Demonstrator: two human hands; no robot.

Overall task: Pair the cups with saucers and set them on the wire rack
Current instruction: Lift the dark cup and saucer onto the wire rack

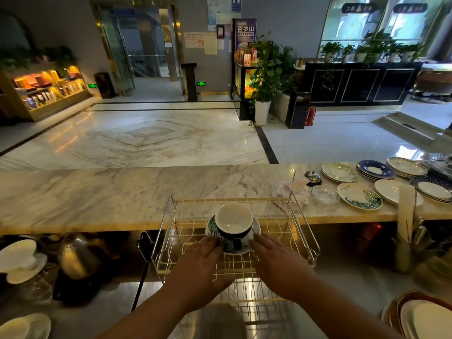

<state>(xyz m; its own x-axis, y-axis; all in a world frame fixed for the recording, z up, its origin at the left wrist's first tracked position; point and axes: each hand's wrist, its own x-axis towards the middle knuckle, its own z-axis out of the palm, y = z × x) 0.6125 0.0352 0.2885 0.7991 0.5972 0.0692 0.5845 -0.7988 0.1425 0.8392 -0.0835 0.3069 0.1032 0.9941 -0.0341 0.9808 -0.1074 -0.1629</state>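
Note:
A dark cup (234, 222) with a white inside stands on a leaf-patterned saucer (255, 227) on the top tier of the wire rack (303, 231). My left hand (199, 264) touches the saucer's near left rim, fingers spread. My right hand (275, 259) touches its near right rim in the same way. Whether the fingers grip the saucer or only rest against it is unclear. More saucers lie on the marble counter at the right, among them a leaf-patterned saucer (359, 195) and a blue-rimmed stack (375, 169).
The marble counter (110, 192) runs across behind the rack. A metal kettle (78, 255) and a white cup on a saucer (20, 261) sit low at the left. A plate stack (425, 316) is at the bottom right. A service bell (312, 177) and glass dish (325, 194) stand right of the rack.

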